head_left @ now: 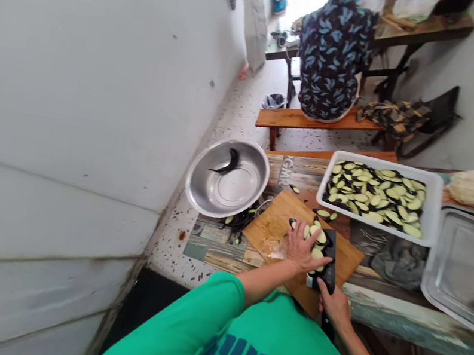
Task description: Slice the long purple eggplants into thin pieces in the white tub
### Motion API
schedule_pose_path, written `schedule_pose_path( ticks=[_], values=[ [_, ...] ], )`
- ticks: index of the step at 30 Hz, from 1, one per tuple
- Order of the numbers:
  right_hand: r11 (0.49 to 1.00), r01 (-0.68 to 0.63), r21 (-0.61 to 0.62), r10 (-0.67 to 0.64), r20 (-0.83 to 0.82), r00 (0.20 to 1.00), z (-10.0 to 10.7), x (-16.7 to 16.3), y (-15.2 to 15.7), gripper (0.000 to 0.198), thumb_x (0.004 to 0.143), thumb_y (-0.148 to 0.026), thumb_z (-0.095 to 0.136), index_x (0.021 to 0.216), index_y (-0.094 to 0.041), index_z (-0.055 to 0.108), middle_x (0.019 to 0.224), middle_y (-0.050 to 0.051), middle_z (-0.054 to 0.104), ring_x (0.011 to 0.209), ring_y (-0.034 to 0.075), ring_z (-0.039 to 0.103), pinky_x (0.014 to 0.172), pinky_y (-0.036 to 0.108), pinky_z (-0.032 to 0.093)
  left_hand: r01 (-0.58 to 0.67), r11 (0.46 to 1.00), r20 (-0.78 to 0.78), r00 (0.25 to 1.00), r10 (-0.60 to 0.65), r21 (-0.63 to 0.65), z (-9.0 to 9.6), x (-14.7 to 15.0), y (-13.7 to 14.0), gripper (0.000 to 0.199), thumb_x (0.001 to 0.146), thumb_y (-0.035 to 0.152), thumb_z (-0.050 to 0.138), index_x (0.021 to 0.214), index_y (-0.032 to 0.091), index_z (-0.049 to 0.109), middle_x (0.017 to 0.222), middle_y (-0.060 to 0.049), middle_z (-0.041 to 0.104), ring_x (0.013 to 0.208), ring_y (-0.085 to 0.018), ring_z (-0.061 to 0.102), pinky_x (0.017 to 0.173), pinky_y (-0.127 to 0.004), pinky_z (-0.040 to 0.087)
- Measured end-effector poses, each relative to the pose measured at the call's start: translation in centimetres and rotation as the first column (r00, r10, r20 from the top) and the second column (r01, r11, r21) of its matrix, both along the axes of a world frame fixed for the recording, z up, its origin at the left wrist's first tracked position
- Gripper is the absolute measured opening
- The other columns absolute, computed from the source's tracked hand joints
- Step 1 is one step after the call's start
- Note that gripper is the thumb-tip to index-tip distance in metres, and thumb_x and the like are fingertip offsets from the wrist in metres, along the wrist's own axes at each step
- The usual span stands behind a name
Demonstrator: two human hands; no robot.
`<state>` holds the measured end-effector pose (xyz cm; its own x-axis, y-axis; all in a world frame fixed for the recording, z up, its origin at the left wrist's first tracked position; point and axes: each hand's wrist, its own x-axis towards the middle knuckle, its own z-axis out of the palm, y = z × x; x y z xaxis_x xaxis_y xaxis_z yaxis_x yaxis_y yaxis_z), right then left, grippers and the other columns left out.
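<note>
My left hand point(303, 249) lies flat over a small heap of eggplant slices point(319, 238) on a wooden cutting board point(274, 229), pressing them against the blade. My right hand point(335, 306) grips the handle of a dark cleaver point(328, 264) whose broad blade lies on the board under the slices. A white tray point(434, 210) just beyond the board is filled with several pale eggplant slices.
A steel bowl point(227, 179) holding one dark stem stands left of the board; dark trimmings point(238, 221) lie below it. A grey cloth point(399, 264) and a steel tray point(469, 271) sit at the right. Another person point(334, 48) sits on a bench point(301, 118) behind. A white wall fills the left.
</note>
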<state>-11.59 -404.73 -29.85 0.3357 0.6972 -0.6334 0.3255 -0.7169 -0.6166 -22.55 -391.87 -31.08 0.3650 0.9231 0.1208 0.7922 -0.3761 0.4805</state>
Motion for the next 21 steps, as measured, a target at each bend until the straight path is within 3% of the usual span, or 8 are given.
schedule_pose_path(
  ticks=[3,6,9,13,18,21],
  values=[
    [0.997,-0.074,0.002,0.074,-0.04,0.996,0.6,-0.5,0.8,0.049,0.075,-0.066,0.043,0.048,-0.025,0.043,0.04,0.003,0.055,0.042,0.016,0.054,0.05,0.028,0.04,-0.055,0.998,0.049,0.997,0.053,0.036,-0.8,0.2,-0.1,0.087,0.056,0.062,0.078,0.134,0.03,0.053,0.15,-0.011,0.03,0.138,-0.037,0.029,0.113,-0.059,0.026],
    [0.998,-0.051,0.025,0.053,-0.104,0.993,1.9,-1.1,1.0,0.047,0.073,-0.066,0.045,0.049,-0.026,0.041,0.037,0.001,0.051,0.039,0.016,0.051,0.047,0.028,0.038,-0.071,0.996,0.125,0.99,0.065,0.045,-0.5,-0.3,-0.4,0.081,0.057,0.055,0.079,0.13,0.027,0.057,0.149,-0.012,0.03,0.135,-0.036,0.035,0.109,-0.053,0.035],
    [0.998,-0.011,0.062,0.021,-0.167,0.986,3.4,-1.5,0.8,0.045,0.072,-0.066,0.047,0.053,-0.026,0.041,0.037,-0.001,0.05,0.036,0.015,0.049,0.045,0.028,0.037,-0.081,0.995,0.207,0.976,0.068,0.058,1.2,-0.9,-0.8,0.076,0.059,0.048,0.08,0.129,0.026,0.058,0.151,-0.011,0.026,0.133,-0.034,0.038,0.107,-0.048,0.04],
    [0.988,0.016,0.156,0.017,-0.208,0.978,5.8,-0.8,1.3,0.045,0.075,-0.066,0.05,0.059,-0.025,0.043,0.037,-0.003,0.05,0.035,0.014,0.049,0.044,0.026,0.037,-0.074,0.992,0.283,0.958,0.044,0.098,5.1,-0.6,0.1,0.074,0.064,0.043,0.078,0.131,0.024,0.055,0.153,-0.012,0.018,0.134,-0.034,0.038,0.108,-0.047,0.04],
    [0.963,0.072,0.259,-0.031,-0.158,0.987,9.6,3.2,5.0,0.045,0.078,-0.066,0.05,0.061,-0.024,0.045,0.039,-0.003,0.051,0.036,0.013,0.048,0.044,0.025,0.037,-0.004,0.993,0.273,0.962,-0.029,0.118,10.2,4.3,5.0,0.068,0.072,0.049,0.073,0.132,0.023,0.055,0.153,-0.012,0.019,0.138,-0.035,0.031,0.114,-0.047,0.033],
    [0.947,0.113,0.3,-0.083,-0.112,0.99,11.6,6.9,9.0,0.042,0.08,-0.062,0.048,0.066,-0.023,0.047,0.044,-0.004,0.053,0.037,0.012,0.049,0.043,0.025,0.037,-0.009,0.997,0.291,0.957,-0.015,0.081,11.3,9.1,9.2,0.067,0.076,0.05,0.07,0.135,0.025,0.052,0.153,-0.011,0.023,0.139,-0.034,0.029,0.116,-0.046,0.03]
  ],
)
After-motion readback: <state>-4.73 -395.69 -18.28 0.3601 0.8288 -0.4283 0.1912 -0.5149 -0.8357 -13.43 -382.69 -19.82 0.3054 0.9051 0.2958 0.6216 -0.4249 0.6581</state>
